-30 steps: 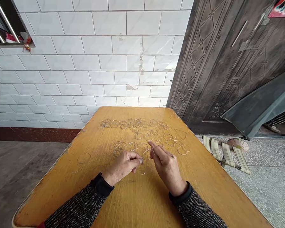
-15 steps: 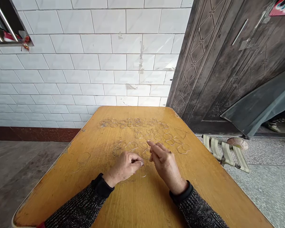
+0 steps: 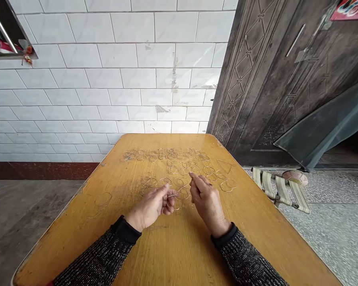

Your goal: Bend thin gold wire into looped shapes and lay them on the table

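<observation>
Over the middle of the wooden table (image 3: 167, 246), my left hand (image 3: 152, 204) pinches a thin wire (image 3: 173, 195) bent into a loop. The loop hangs below the fingertips. From there the wire runs up and right towards my right hand (image 3: 207, 202), whose fingers are closed with the forefinger against the thumb at its far end. Just beyond the hands lie several wire loops, some grouped like petals (image 3: 149, 183). Another wire loop (image 3: 103, 199) with a loose tail rests by itself to the left.
A long row of wire loops (image 3: 152, 156) lies across the far part of the table, with more loops (image 3: 228, 185) at the right. White tiled wall (image 3: 113, 79) stands behind. On the right are a dark carved door (image 3: 256, 99) and a striped folding stool (image 3: 282, 188).
My left hand has rolled open somewhat, thumb upward, and the wire loop in it now shows. My right hand stays close by, fingers closed. The view has shifted slightly.
</observation>
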A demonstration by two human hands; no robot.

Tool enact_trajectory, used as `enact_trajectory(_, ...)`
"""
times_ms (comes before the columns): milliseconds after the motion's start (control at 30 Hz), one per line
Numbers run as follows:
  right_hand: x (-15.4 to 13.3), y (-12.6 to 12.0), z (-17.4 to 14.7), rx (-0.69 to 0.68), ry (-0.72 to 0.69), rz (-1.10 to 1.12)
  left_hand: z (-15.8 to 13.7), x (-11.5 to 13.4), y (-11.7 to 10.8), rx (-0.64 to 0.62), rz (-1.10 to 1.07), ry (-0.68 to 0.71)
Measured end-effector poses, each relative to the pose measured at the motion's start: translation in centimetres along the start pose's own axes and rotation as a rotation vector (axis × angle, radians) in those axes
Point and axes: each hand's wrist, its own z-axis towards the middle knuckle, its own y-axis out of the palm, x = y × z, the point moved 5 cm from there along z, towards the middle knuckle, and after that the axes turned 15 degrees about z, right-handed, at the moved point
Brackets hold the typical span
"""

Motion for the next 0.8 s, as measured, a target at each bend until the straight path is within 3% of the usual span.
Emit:
enact_trajectory(67,-0.3,-0.5,0.1,0.077,-0.023,0.032,0.1,-0.5,0.1,0.009,-0.203,-0.047)
enact_trajectory(167,-0.5,-1.0,0.2,0.169,-0.036,0.081,0.1,-1.0,1.2,0.027,-0.311,-0.058)
enact_trajectory(400,-0.7,-0.4,0.0,0.193,-0.047,0.139,0.2,-0.2,4.2,0.156,-0.466,0.101)
enact_trajectory(533,-0.9,0.1,-0.3,0.190,-0.068,0.149,0.6,0.1,4.0,0.234,-0.558,0.130)
enact_trajectory(800,-1.6,0.6,-0.8,0.111,-0.133,0.219,1.2,0.4,2.4,0.339,-0.685,0.050)
